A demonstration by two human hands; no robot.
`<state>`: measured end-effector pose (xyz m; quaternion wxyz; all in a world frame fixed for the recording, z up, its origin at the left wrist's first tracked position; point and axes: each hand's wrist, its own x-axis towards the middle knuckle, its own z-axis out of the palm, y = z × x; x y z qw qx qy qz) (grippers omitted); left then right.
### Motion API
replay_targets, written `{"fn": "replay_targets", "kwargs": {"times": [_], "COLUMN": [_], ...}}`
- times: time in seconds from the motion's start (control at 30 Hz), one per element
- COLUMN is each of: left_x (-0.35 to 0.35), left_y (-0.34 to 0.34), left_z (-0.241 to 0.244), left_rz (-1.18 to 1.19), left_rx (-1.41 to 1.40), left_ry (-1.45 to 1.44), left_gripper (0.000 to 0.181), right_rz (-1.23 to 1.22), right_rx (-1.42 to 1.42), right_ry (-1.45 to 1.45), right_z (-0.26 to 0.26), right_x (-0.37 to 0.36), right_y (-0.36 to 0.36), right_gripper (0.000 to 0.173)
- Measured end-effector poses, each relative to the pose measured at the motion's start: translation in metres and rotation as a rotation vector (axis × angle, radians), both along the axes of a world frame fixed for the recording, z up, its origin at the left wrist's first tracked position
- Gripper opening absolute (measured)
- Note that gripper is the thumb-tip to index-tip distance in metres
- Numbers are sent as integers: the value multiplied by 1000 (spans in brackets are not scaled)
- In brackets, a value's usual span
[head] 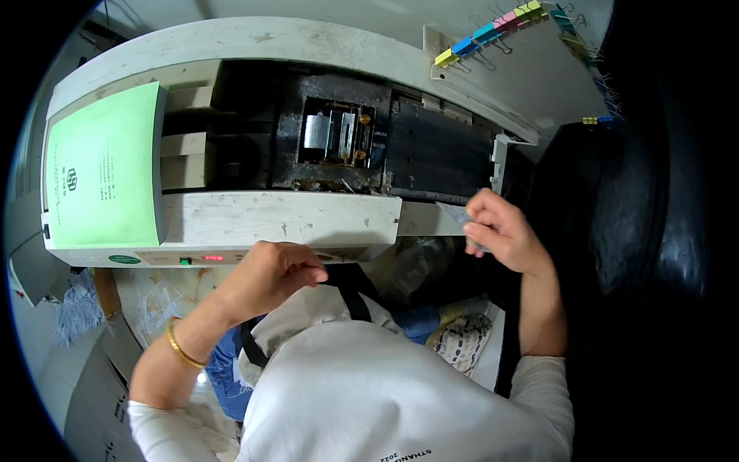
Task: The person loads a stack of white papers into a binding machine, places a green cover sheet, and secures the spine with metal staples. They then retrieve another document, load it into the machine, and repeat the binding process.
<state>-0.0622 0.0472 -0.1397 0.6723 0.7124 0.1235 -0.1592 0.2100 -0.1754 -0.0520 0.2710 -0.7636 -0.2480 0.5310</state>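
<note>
My right hand (pixel 496 228) grips a small, pointed, greyish flat piece (pixel 456 214) beside the machine's near right edge; whether it is a blade or a scrap cannot be told. My left hand (pixel 283 268) is curled over the machine's front panel, fingers bent towards the thumb; I see nothing in it for certain. Before me stands a white binding machine (pixel 288 219) with a dark bed. Metal rollers (pixel 329 133) show in its square opening. A thick book with a green cover (pixel 104 167) lies on the machine's left end.
Coloured binder clips (pixel 485 34) line the edge of a raised white panel (pixel 519 75) at the back right. The front panel bears a green switch (pixel 185 261) and a lit red display (pixel 213 258). Shredded paper (pixel 84 309) hangs at the lower left. Printed cloth (pixel 462 343) lies right of my lap.
</note>
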Motion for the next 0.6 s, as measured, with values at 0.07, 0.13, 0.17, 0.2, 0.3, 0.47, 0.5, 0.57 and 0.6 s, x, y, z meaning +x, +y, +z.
{"fn": "replay_targets", "kwargs": {"times": [0.07, 0.13, 0.17, 0.2, 0.3, 0.47, 0.5, 0.57, 0.6], "left_x": [9, 15, 16, 16, 20, 33, 32, 30, 28], "left_y": [-15, -21, -23, -25, -26, -21, -19, -14, -13], "left_z": [-9, -14, -15, -15, -17, -14, -16, -21, -23], "left_rz": [260, 388, 444, 499, 644, 868, 857, 832, 820], "left_rx": [-386, -527, -596, -666, -974, -1254, -1242, -1217, -1210], "left_ry": [127, 156, 167, 183, 198, 162, 153, 136, 127], "left_gripper": [16, 20, 20, 20, 19, 25, 26, 28, 29], "right_rz": [-82, -157, -172, -188, -295, -393, -397, -409, -407], "right_rx": [67, 84, 104, 123, 111, -54, -71, -106, -111], "right_ry": [79, 142, 154, 169, 143, 22, 2, -40, -43], "right_z": [-23, -38, -43, -47, -78, -165, -176, -195, -197], "right_x": [1, 2, 3, 4, 13, 23, 20, 15, 13], "right_y": [5, 4, 5, 5, 8, 19, 21, 25, 29], "right_gripper": [13, 13, 13, 13, 14, 21, 20, 19, 18]}}
